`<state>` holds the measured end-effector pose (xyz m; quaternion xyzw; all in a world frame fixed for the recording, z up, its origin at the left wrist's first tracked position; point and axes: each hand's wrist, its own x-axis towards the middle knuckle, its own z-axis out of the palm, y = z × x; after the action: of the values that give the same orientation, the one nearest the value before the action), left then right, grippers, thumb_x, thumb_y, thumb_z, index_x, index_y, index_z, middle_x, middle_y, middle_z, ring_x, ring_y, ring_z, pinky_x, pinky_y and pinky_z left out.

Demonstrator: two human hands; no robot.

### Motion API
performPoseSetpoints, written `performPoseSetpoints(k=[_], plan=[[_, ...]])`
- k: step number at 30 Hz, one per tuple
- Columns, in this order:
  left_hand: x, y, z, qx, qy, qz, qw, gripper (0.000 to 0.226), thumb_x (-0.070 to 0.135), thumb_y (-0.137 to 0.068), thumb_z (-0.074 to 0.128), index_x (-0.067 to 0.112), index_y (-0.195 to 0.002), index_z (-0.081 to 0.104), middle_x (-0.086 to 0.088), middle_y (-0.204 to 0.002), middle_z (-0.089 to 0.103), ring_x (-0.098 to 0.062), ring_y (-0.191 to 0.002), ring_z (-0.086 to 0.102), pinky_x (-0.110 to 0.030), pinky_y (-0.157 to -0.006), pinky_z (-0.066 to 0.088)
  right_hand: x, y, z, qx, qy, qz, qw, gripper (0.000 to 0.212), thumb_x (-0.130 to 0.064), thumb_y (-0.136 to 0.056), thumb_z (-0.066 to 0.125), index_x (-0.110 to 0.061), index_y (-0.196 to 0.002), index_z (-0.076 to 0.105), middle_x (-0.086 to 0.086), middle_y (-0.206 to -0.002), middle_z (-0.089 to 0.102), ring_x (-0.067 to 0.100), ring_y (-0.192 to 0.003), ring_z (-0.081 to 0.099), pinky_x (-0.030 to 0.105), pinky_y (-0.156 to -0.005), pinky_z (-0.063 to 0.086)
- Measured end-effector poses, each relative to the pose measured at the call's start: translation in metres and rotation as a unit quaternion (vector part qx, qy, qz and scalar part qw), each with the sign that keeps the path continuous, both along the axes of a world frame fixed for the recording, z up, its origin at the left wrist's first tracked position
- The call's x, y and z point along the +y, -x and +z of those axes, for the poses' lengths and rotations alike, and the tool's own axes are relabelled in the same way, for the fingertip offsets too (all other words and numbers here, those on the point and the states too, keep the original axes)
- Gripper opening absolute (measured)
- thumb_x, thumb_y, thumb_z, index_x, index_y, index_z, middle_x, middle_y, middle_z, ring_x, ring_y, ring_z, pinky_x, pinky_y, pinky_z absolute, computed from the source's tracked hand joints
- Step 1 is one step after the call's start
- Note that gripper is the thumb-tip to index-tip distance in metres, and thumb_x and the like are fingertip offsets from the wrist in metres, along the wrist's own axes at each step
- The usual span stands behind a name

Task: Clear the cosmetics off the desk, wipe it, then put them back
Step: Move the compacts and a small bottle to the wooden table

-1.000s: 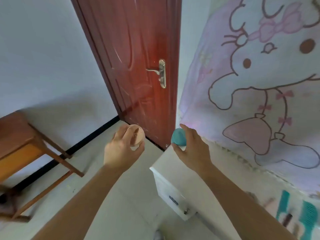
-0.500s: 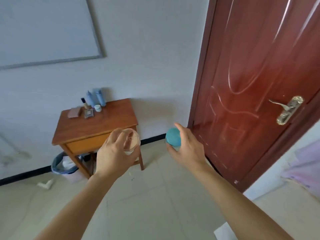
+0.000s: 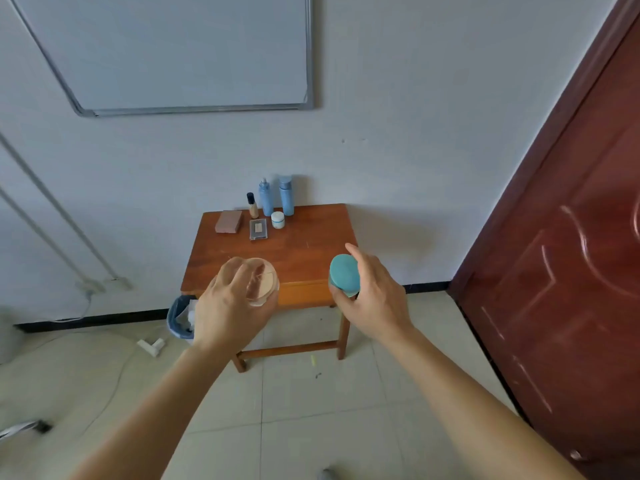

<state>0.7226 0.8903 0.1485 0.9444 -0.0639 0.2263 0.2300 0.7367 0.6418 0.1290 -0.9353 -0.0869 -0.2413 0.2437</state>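
Left hand (image 3: 230, 308) grips a clear round jar (image 3: 262, 285), fingers curled over it. Right hand (image 3: 372, 299) grips a teal-capped jar (image 3: 344, 274). Both are held above the desk (image 3: 304, 251) front edge; other cosmetics (image 3: 273, 206) stand at its back.

This is looking like a plain room in a home: cosmetics (image 3: 266, 211) are standing along the back edge of a small wooden tabletop (image 3: 308, 249), a whiteboard (image 3: 180, 53) is hanging above, and a panelled door (image 3: 571, 258) is meeting a tiled floor (image 3: 311, 410).
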Motion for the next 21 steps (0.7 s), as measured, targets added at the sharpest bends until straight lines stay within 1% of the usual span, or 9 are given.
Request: performPoseSetpoints(k=[2, 4, 5, 8, 11, 15, 18, 19, 21], plan=[[0.006, -0.041, -0.007, 0.009, -0.005, 0.002, 1.0, 0.047, 0.048, -0.077, 0.074, 0.036, -0.117, 0.053, 0.013, -0.116, 0.056, -0.013, -0.086, 0.059, -0.023, -0.057, 0.045, 0.008, -0.042, -0.012, 0.007, -0.005, 0.005, 1.0, 0.072, -0.053, -0.084, 0.063, -0.031, -0.145, 0.032, -0.012, -0.123, 0.053, 0.007, -0.106, 0.056, 0.023, -0.067, 0.051], [0.009, -0.086, -0.01, 0.023, -0.016, 0.01, 1.0, 0.047, 0.05, -0.077, 0.073, 0.036, -0.116, 0.052, 0.013, -0.115, 0.055, -0.011, -0.085, 0.058, -0.022, -0.057, 0.043, 0.013, -0.088, -0.019, 0.018, -0.008, 0.01, 1.0, 0.072, -0.054, -0.084, 0.062, -0.031, -0.145, 0.031, -0.013, -0.123, 0.053, 0.006, -0.106, 0.055, 0.016, -0.068, 0.046], [0.012, -0.109, -0.01, 0.028, -0.023, 0.014, 0.999, 0.047, 0.051, -0.078, 0.073, 0.036, -0.117, 0.052, 0.013, -0.116, 0.056, -0.011, -0.086, 0.058, -0.022, -0.058, 0.043, 0.016, -0.111, -0.021, 0.024, -0.009, 0.012, 1.0, 0.072, -0.054, -0.083, 0.062, -0.031, -0.145, 0.031, -0.013, -0.123, 0.053, 0.006, -0.106, 0.056, 0.015, -0.068, 0.044], [0.021, -0.17, -0.005, 0.041, -0.046, 0.021, 0.998, 0.049, 0.053, -0.077, 0.072, 0.037, -0.118, 0.051, 0.012, -0.119, 0.056, -0.009, -0.085, 0.057, -0.018, -0.057, 0.039, 0.023, -0.177, -0.02, 0.033, -0.006, 0.009, 0.999, 0.072, -0.053, -0.083, 0.062, -0.033, -0.144, 0.03, -0.014, -0.124, 0.052, 0.008, -0.105, 0.056, 0.019, -0.066, 0.044], [0.033, -0.214, 0.0, 0.057, -0.041, 0.024, 0.997, 0.051, 0.051, -0.077, 0.073, 0.035, -0.118, 0.05, 0.01, -0.116, 0.055, -0.005, -0.079, 0.05, -0.013, -0.053, 0.032, 0.031, -0.227, -0.016, 0.046, -0.009, 0.009, 0.999, 0.072, -0.052, -0.082, 0.064, -0.032, -0.143, 0.03, -0.013, -0.126, 0.051, 0.009, -0.105, 0.056, 0.018, -0.067, 0.042], [0.049, -0.265, -0.005, 0.076, -0.032, 0.021, 0.996, 0.054, 0.048, -0.074, 0.078, 0.033, -0.119, 0.051, 0.008, -0.116, 0.057, -0.005, -0.077, 0.05, -0.007, -0.055, 0.026, 0.044, -0.283, -0.018, 0.052, -0.003, 0.019, 0.998, 0.074, -0.051, -0.082, 0.066, -0.031, -0.143, 0.031, -0.012, -0.126, 0.051, 0.009, -0.104, 0.058, 0.017, -0.067, 0.041], [0.063, -0.309, -0.026, 0.099, -0.024, 0.018, 0.995, 0.055, 0.046, -0.073, 0.079, 0.031, -0.12, 0.053, 0.006, -0.12, 0.058, -0.005, -0.084, 0.05, -0.008, -0.056, 0.028, 0.054, -0.325, -0.034, 0.065, 0.006, 0.019, 0.998, 0.074, -0.05, -0.082, 0.068, -0.03, -0.144, 0.031, -0.009, -0.126, 0.052, 0.011, -0.104, 0.058, 0.019, -0.069, 0.043], [0.067, -0.323, -0.036, 0.111, -0.018, 0.014, 0.994, 0.055, 0.046, -0.074, 0.078, 0.031, -0.12, 0.054, 0.006, -0.12, 0.058, -0.006, -0.086, 0.051, -0.009, -0.056, 0.03, 0.058, -0.337, -0.041, 0.076, 0.007, 0.017, 0.997, 0.075, -0.049, -0.082, 0.068, -0.03, -0.144, 0.03, -0.009, -0.126, 0.052, 0.011, -0.104, 0.058, 0.02, -0.069, 0.046], [0.074, -0.35, -0.059, 0.14, 0.001, 0.003, 0.99, 0.054, 0.047, -0.075, 0.076, 0.03, -0.121, 0.054, 0.009, -0.119, 0.058, -0.007, -0.085, 0.055, -0.013, -0.056, 0.041, 0.067, -0.36, -0.058, 0.105, 0.009, 0.012, 0.994, 0.076, -0.049, -0.083, 0.068, -0.031, -0.145, 0.028, -0.009, -0.127, 0.052, 0.011, -0.104, 0.058, 0.023, -0.072, 0.051]])
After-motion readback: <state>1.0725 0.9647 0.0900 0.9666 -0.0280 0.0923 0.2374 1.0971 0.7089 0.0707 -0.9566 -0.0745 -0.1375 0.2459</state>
